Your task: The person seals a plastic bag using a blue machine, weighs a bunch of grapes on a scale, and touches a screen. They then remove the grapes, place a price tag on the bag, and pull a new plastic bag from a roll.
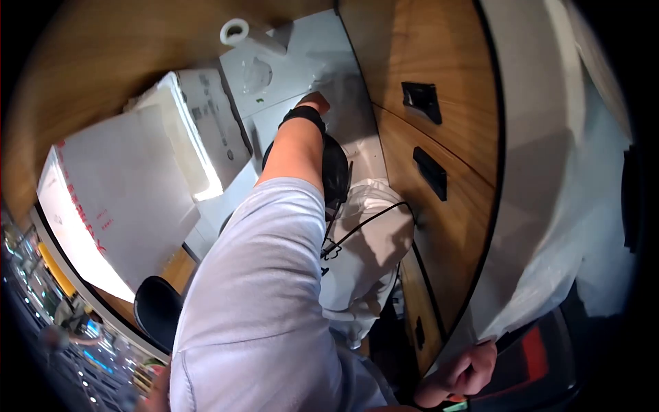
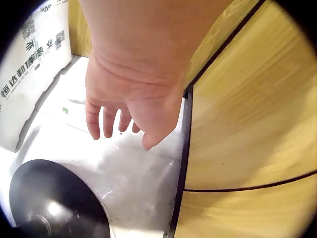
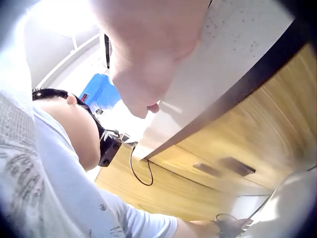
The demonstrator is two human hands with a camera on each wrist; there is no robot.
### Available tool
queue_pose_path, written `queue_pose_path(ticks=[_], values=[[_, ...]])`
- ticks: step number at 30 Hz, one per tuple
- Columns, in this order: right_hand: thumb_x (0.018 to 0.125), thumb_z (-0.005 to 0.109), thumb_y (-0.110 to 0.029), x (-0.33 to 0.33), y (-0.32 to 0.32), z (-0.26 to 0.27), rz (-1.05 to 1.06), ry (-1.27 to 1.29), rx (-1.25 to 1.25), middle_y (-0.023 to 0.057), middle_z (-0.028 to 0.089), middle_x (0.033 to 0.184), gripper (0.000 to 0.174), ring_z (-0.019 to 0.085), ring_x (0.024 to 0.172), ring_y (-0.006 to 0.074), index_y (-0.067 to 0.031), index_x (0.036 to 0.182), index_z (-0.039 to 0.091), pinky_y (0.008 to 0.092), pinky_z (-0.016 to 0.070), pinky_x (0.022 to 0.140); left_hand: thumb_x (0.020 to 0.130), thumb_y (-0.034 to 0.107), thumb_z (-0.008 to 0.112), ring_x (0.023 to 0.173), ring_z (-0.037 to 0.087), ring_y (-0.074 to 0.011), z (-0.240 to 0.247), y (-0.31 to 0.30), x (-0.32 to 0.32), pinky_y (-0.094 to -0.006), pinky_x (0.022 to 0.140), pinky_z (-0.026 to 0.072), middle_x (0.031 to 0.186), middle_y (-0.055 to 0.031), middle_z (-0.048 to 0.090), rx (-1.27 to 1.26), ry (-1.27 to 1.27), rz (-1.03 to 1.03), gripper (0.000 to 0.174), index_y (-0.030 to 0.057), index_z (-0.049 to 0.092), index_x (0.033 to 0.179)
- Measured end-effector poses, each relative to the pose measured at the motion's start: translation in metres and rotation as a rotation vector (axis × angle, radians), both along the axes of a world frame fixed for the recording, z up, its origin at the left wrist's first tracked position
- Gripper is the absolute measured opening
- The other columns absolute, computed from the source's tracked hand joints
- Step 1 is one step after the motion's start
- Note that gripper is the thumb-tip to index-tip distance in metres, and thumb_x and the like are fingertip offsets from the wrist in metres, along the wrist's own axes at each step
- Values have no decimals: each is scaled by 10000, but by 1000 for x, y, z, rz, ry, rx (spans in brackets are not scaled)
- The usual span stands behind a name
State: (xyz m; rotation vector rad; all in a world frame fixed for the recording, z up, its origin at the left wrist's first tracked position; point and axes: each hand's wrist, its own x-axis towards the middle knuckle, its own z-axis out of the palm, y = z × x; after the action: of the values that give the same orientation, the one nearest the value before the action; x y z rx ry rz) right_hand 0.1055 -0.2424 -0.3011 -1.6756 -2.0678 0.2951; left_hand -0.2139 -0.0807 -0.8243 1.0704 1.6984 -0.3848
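Observation:
My left hand (image 1: 314,103) reaches down the gap between a white box and a wooden drawer front. In the left wrist view the left hand (image 2: 133,99) has loosely extended fingers and holds nothing. Below and around it lies crumpled clear plastic film (image 2: 133,173) on a white surface. A glossy black dome-shaped thing (image 2: 54,198) sits nearby; in the head view my forearm partly covers it. My right hand (image 1: 467,374) has its fingers curled in and holds nothing visible. In the right wrist view the right hand (image 3: 148,74) rests at a pale countertop (image 3: 218,74).
The white box (image 1: 130,178) with red print stands at left. A white roll (image 1: 237,32) leans at the back. Black drawer handles (image 1: 431,173) stick out from the wooden front. A thin black cable (image 1: 371,218) crosses a pale crumpled cloth-like heap (image 1: 374,254). A small green scrap (image 2: 65,110) lies on the white surface.

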Motion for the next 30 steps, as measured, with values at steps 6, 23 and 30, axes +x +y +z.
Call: queue_pose_path(ticks=[6,23,30], values=[[829,594,-76,-1,10,3,153,35,-34,124,518,649,128,471,555,265,38,780,560,354,376,529,809,263,511,1025,593,-372,-35,35,-13,-416,864,468,1116,-229,616,191,-14,-281,396,-48,645,1014],[772,686,-71,-8,16,-3,134,296,98,40,570,642,67,538,563,213,-63,750,624,330,426,515,611,727,662,1103,568,-331,362,-119,-4,-438,900,456,1191,-150,601,-56,375,-615,915,74,546,1240],[785,651,-22,-3,10,-5,145,398,28,85,539,618,68,514,538,221,-18,736,604,329,398,490,524,730,712,1136,508,-327,343,-220,-8,-476,923,395,1163,-161,528,317,391,-456,1007,94,445,1257]])
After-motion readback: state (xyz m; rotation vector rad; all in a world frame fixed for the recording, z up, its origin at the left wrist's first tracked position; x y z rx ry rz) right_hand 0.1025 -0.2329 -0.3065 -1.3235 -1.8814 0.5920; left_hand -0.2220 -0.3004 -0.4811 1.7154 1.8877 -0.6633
